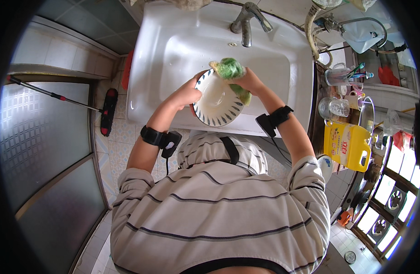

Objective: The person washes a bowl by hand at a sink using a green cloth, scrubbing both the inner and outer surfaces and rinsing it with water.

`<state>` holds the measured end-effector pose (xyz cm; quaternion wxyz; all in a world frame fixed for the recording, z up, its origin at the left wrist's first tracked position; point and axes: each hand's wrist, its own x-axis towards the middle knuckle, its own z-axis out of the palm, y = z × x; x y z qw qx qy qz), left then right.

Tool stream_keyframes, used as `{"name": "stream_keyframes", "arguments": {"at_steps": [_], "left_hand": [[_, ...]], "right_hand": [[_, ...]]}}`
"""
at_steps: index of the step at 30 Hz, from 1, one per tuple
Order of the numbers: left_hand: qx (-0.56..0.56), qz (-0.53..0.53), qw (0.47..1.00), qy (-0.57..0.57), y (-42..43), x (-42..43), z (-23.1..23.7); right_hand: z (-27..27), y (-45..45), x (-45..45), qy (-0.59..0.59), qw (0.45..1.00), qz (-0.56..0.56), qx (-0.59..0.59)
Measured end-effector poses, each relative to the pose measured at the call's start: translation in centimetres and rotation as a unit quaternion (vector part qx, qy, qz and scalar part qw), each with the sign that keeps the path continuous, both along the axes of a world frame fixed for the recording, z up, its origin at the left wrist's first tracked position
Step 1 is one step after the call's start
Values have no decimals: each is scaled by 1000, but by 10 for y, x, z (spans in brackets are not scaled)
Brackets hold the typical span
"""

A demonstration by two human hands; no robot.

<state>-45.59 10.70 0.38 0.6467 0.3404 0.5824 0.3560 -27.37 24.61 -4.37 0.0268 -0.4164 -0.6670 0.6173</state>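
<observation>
A white ceramic bowl (215,97) with dark leaf-like marks inside its rim is held tilted over the front of the white sink (155,68). My left hand (187,92) grips the bowl's left side, its thumb over the rim and fingers underneath. In my right hand (249,81) is a green mesh scrubbing cloth (230,68), pressed against the bowl's upper right rim. Part of the green cloth hangs below that hand, along the bowl's right edge. The fingertips of my right hand are hidden by the cloth.
A chrome faucet (246,24) stands at the sink's back edge. To the right, a counter carries a yellow plastic jug (347,145), a glass pitcher (333,108) and a cup of toothbrushes (336,77). A long-handled floor brush (109,112) rests on the left, beside a frosted door (49,137).
</observation>
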Motion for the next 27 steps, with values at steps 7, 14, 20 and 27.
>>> {"name": "stream_keyframes", "arguments": {"at_steps": [7, 14, 20, 27], "left_hand": [[22, 161, 987, -8, -5, 10, 2], [51, 243, 969, -18, -10, 14, -8], [267, 192, 926, 186, -15, 0, -26], [380, 136, 826, 393, -16, -15, -13]], "right_hand": [[-24, -20, 0, 106, 938, -284, -167], [-31, -62, -12, 200, 857, -372, -294], [-26, -61, -9, 169, 892, -338, -249], [5, -43, 6, 200, 896, -322, -232]]}}
